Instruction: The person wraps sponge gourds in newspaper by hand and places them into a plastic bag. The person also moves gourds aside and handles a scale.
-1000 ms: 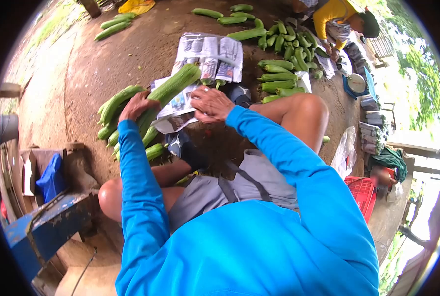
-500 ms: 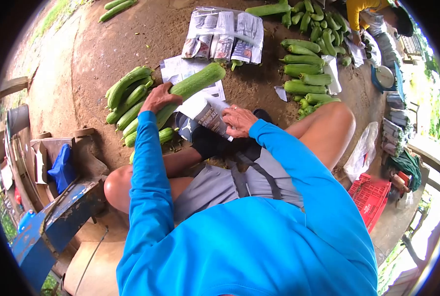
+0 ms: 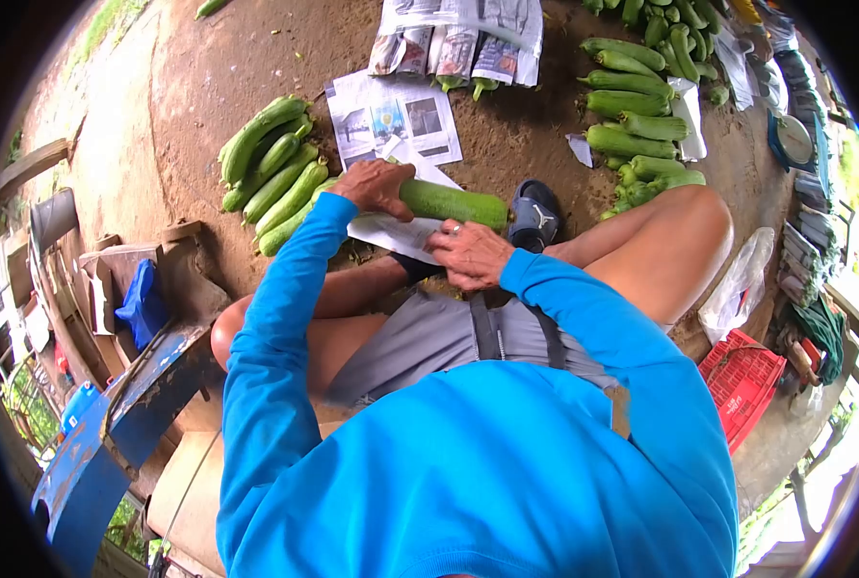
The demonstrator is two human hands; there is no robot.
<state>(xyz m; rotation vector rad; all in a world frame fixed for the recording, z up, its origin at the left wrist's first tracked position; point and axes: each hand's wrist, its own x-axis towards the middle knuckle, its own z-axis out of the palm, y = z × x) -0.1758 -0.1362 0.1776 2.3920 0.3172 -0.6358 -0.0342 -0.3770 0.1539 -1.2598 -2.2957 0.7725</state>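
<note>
A long, pale-green gourd [image 3: 454,204] lies across a newspaper sheet [image 3: 396,231] in front of my lap, its right end near my shoe. My left hand [image 3: 377,186] is closed around the gourd's left end. My right hand [image 3: 470,252], with a ring on one finger, is just below the gourd and pinches the edge of the sheet, its fingertips partly hidden. More newspaper [image 3: 391,120] lies flat on the dirt beyond. To the left is a pile of similar gourds [image 3: 273,178].
Newspaper-wrapped gourds [image 3: 455,48] lie ahead. Rows of unwrapped gourds [image 3: 632,106] are at the right, with a person partly visible beyond. A red crate [image 3: 741,385] and plastic bag [image 3: 741,284] stand right of my knee. A blue metal frame [image 3: 112,438] is on the left.
The gourd has come down onto the sheet and turned to lie sideways, with my left hand moving right along with it. My right hand stays at the paper. The view has shifted.
</note>
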